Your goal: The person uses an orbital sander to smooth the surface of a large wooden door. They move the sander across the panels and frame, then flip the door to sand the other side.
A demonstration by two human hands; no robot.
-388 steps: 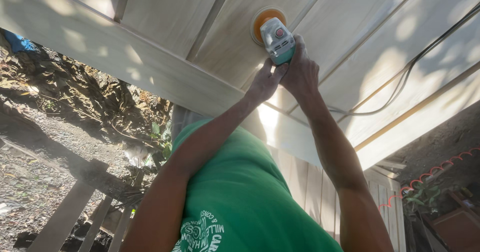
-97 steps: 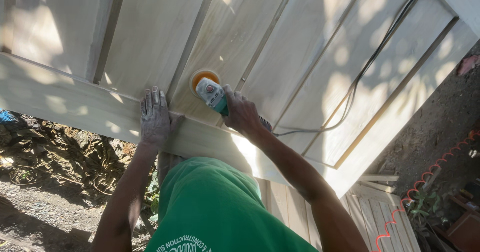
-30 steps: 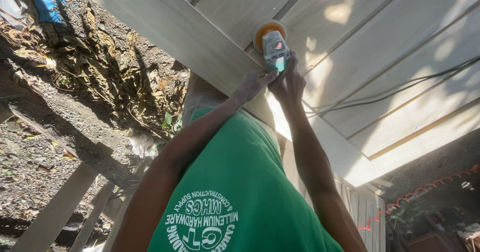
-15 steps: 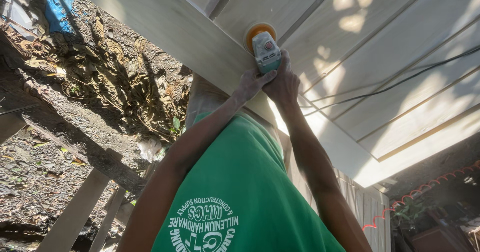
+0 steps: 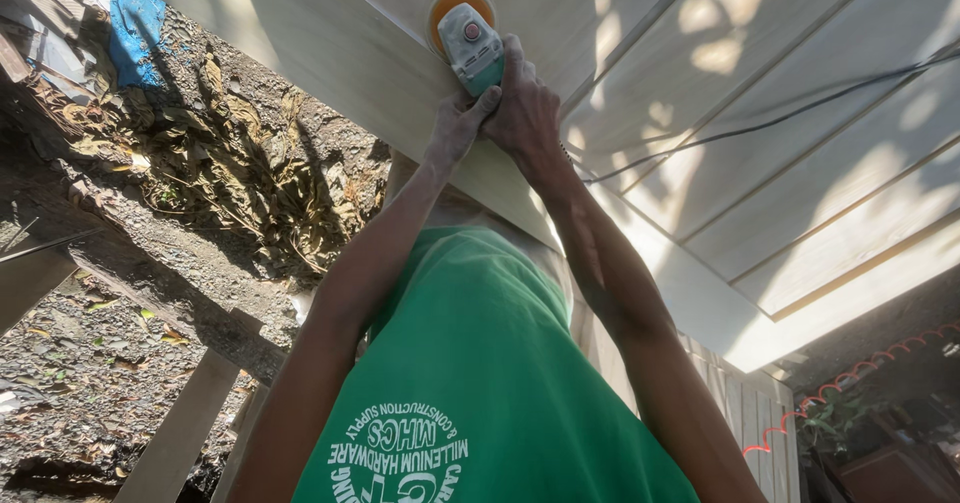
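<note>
Both my hands grip a grey and teal angle grinder with an orange sanding disc. The disc lies against a pale wooden panel made of grooved boards with a thick frame rail. My left hand, dusty with powder, holds the tool's body from the left. My right hand wraps the body from the right. My arms stretch out over my green shirt.
A black power cord trails across the panel to the right. Dry leaves and dirt ground lie left, with a blue tarp and wooden planks. A red coiled hose and slatted boards sit at the right.
Some seconds ago my left hand rested flat on the frame rail; now it grips the grinder. Over the last second the grinder has slid up and left along the panel.
</note>
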